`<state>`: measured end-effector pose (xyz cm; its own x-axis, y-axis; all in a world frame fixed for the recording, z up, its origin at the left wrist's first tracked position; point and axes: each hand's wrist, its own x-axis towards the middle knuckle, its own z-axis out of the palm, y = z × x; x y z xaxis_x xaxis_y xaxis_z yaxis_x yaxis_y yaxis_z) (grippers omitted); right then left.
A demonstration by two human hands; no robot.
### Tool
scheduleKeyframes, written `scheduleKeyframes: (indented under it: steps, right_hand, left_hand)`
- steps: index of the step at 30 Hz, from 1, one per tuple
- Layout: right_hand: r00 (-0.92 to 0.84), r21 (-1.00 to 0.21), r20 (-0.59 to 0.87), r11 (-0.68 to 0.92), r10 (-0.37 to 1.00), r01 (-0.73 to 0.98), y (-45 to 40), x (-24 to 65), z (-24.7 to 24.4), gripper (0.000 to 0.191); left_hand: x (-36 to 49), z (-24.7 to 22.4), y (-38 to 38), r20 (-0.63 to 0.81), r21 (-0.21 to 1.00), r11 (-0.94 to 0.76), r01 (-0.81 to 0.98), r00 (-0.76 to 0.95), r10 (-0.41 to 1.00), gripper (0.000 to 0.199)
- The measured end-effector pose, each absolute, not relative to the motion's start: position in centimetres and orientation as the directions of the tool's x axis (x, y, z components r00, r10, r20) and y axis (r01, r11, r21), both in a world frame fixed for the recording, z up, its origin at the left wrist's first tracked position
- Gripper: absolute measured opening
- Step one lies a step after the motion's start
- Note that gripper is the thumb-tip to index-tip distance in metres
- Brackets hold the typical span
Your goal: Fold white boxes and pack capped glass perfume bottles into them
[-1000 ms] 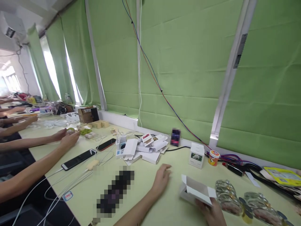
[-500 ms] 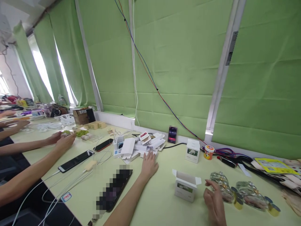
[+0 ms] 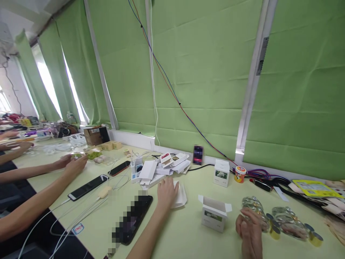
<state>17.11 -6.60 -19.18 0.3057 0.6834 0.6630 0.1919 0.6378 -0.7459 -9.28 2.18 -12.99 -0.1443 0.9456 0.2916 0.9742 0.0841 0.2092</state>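
Co-worker's hands seen far L. Black phone laid nr L; white box pile heaped beyond it. By the pile, flat white carton partly covered by L hand; pinched or just pressed, can't be told. Open box stood upright nr ctr-R, closed box set farther back. R hand: fingers curled, grip can't be told; glass bottles partly hidden behind it.
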Motion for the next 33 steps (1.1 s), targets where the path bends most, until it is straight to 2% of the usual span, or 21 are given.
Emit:
scheduleKeyframes:
  steps: [4,8,12,15,19,21,23,25,28,31,33]
  right_hand:
    - [0.396,-0.748,0.633,0.657,0.665,0.093,-6.6,16.7,-17.8,0.020]
    - [0.399,-0.717,0.666,0.688,0.630,0.111,-6.4,16.6,-16.4,0.017]
    - [0.412,-0.678,0.698,0.725,0.586,0.117,-6.6,16.5,-14.6,0.012]
    - [0.407,-0.651,0.711,0.756,0.573,0.072,-7.2,16.4,-12.8,0.010]
    - [0.397,-0.633,0.722,0.773,0.567,0.046,-7.8,16.7,-9.6,0.013]
    - [0.394,-0.635,0.725,0.771,0.566,0.061,-7.7,17.0,-7.8,0.015]
    - [0.363,-0.692,0.690,0.718,0.626,0.078,-7.1,17.4,-5.8,0.015]
    - [0.327,-0.763,0.632,0.638,0.703,0.102,-6.1,17.9,-4.1,0.019]
    - [0.264,-0.815,0.580,0.544,0.771,0.201,-4.4,18.5,-2.1,0.031]
    - [0.146,-0.799,0.577,0.518,0.804,0.306,-3.3,18.8,-1.1,0.045]
    - [0.104,-0.756,0.604,0.526,0.790,0.390,-3.0,18.9,-0.8,0.047]
  left_hand:
    - [-12.2,-13.2,2.8,0.147,0.262,0.262,0.929,-0.307,0.940,0.068]
    - [-12.8,-13.9,3.3,0.005,0.344,0.204,0.917,-0.219,0.976,0.057]
    - [-11.7,-14.4,3.3,0.001,0.421,0.137,0.896,-0.152,0.988,0.052]
    - [-11.4,-14.3,3.2,0.003,0.527,0.131,0.840,-0.155,0.988,0.043]
    - [-11.7,-12.7,3.3,0.087,0.731,0.063,0.680,-0.184,0.979,0.035]
    - [-11.1,-11.1,3.3,0.173,0.823,-0.036,0.567,-0.191,0.966,0.041]
    - [-9.6,-9.0,3.3,0.255,0.882,-0.147,0.447,-0.191,0.948,0.055]
    - [-7.3,-6.6,3.1,0.311,0.911,-0.240,0.336,-0.175,0.934,0.062]
    - [-3.0,-3.1,2.6,0.381,0.910,-0.354,0.216,-0.099,0.919,0.058]
    - [0.7,-0.6,1.7,0.474,0.880,-0.474,-0.020,0.055,0.879,0.049]
    - [2.2,0.2,1.2,0.518,0.855,-0.511,-0.086,0.142,0.843,0.045]
